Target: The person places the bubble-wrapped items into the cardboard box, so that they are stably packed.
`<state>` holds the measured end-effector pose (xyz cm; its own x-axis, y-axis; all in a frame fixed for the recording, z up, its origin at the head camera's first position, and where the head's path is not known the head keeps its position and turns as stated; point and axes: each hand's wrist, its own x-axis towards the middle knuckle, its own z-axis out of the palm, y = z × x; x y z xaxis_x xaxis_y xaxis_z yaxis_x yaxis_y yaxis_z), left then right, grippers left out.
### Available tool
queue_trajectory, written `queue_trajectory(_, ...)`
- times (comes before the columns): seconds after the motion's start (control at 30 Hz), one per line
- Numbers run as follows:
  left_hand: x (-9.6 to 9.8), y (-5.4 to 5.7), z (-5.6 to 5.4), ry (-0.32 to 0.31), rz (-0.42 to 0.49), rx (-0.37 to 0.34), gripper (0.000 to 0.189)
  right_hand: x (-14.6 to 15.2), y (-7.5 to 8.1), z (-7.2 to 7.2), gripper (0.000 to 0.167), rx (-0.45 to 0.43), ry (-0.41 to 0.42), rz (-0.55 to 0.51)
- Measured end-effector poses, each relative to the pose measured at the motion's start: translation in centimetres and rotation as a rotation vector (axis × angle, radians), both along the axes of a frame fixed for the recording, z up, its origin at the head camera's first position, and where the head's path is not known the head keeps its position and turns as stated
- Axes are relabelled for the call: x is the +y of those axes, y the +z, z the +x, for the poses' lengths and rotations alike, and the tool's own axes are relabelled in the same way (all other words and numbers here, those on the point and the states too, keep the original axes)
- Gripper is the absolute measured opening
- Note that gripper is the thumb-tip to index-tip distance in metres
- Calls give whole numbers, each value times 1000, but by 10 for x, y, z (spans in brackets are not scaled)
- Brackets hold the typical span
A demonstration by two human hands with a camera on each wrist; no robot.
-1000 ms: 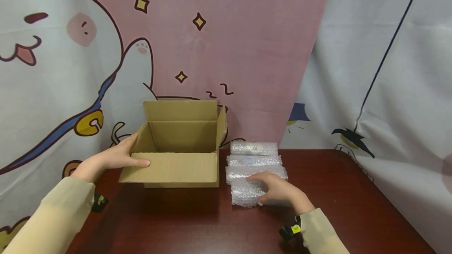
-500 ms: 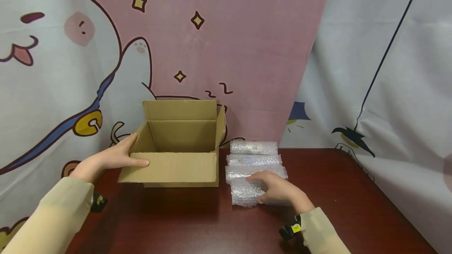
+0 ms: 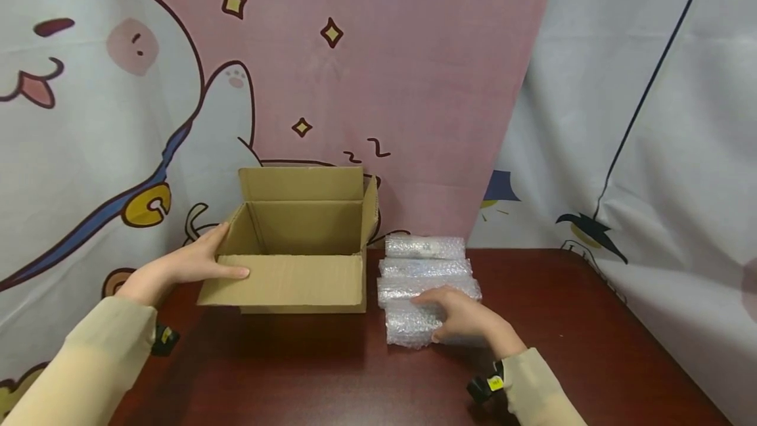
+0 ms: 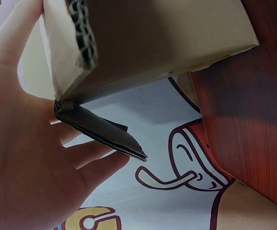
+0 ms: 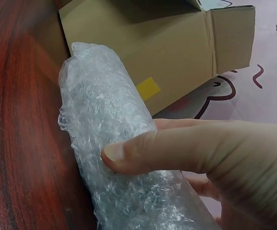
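Observation:
An open cardboard box (image 3: 296, 281) stands on the table with its flaps folded outward. My left hand (image 3: 189, 263) holds it at the front left corner, thumb lying on the front flap. In the left wrist view the fingers (image 4: 88, 155) reach behind a side flap (image 4: 102, 127). To the right of the box, several bubble-wrapped rolls (image 3: 422, 268) lie side by side. My right hand (image 3: 464, 317) grips the nearest bubble-wrapped roll (image 3: 408, 326). Seen from the right wrist, the thumb (image 5: 128, 153) presses on this roll, while the other fingers are mostly hidden behind it.
The dark red wooden table (image 3: 331, 380) extends in front of the box and to the right of the rolls. A printed cloth backdrop (image 3: 414, 84) hangs close behind the box, with more cloth along both sides.

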<state>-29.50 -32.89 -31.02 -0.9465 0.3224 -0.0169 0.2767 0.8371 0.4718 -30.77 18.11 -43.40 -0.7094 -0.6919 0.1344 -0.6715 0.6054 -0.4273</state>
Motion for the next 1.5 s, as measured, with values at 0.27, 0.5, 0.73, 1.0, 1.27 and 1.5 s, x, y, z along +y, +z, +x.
queue_trajectory(0.27,-1,1,-2,-3,-1,-1,120,0,2,2,74,13,2,46)
queue_trajectory(0.5,-1,1,-2,-7,13,-4,120,0,1,4,75,37,-18,83)
queue_trajectory(0.73,1,2,-4,-3,-1,-7,120,-1,1,6,75,19,-47,90)
queue_trajectory(1.0,2,4,-1,-2,3,-9,120,-2,2,5,72,7,-40,66)
queue_trajectory(1.27,-1,3,2,0,11,-6,120,-3,3,1,71,15,25,36)
queue_trajectory(1.5,0,3,0,6,-9,-15,120,-5,11,1,72,2,87,8)
